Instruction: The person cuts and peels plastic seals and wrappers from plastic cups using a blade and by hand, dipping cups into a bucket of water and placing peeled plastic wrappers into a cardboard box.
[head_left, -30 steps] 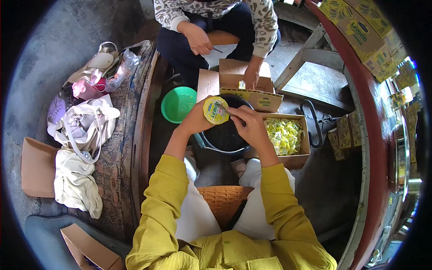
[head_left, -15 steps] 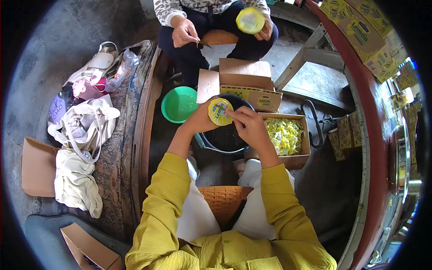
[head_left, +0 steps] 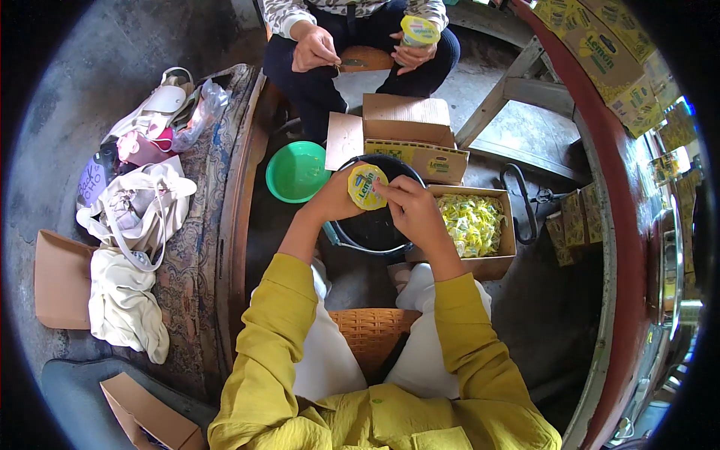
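My left hand point(head_left: 334, 196) is wrapped round a plastic cup point(head_left: 367, 187) with a scalloped yellow lid printed "Lemon", its top tilted towards me. My right hand point(head_left: 409, 204) is closed in a pinch, its fingertips at the right side of the lid; whatever they hold is too small to make out. Below both hands stands a dark bucket point(head_left: 381, 238), its inside mostly in shadow. To the right of my right hand, an open carton point(head_left: 489, 268) contains many small yellow-and-clear packets point(head_left: 471, 225).
Opposite me, a person's hand point(head_left: 414, 57) holds a similar lemon cup point(head_left: 420, 30); their other hand point(head_left: 313, 48) pinches something thin. A green basin point(head_left: 279, 174) and an open lemon box point(head_left: 439, 165) stand beyond the bucket. Bags point(head_left: 139, 202) lie on the patterned bench point(head_left: 196, 300).
The other person's cup has tipped more upright, with its side now showing. The fingertips of my right hand have shifted slightly on the lid. My left hand keeps its grip.
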